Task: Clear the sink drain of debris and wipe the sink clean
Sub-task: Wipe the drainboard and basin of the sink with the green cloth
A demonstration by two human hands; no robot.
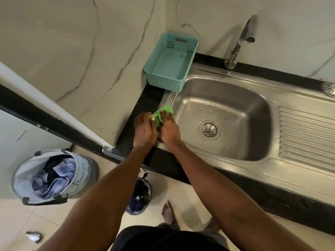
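A stainless steel sink (253, 98) with a wet basin lies in a black counter. Its round drain (209, 129) sits open in the basin floor, and the strainer (329, 88) rests on the sink's far right rim. Both of my hands hold a green cloth (165, 109) over the sink's left rim. My left hand (145, 130) pinches the cloth's near edge. My right hand (168, 128) lies flat on top of it, fingers spread.
A teal plastic basket (155, 77) stands empty on the counter's back left corner. The tap (241, 38) rises behind the sink. On the floor are a laundry bag (27, 178) with clothes, a small lined bin (140, 198), and my bare feet (168, 211).
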